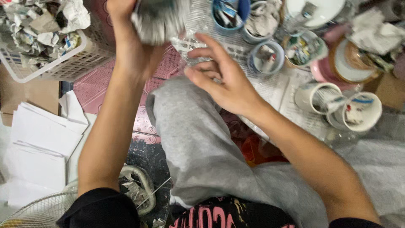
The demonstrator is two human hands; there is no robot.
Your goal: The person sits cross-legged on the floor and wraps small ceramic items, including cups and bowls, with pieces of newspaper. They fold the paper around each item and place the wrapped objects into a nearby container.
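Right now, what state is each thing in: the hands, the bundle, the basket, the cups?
Left hand: raised, gripping the paper-wrapped bundle.
Right hand: open, fingers spread, holding nothing.
White basket: full of crumpled newspaper.
Two white cups: tipped on their sides.
Paper stack: flat, unused.

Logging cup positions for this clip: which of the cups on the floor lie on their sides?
The two white cups at the right, side by side, mouths facing the camera; the blue-rimmed cups further up stand upright.

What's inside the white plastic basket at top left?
The white basket is heaped with crumpled newspaper. Whatever lies beneath the heap is covered and cannot be seen.
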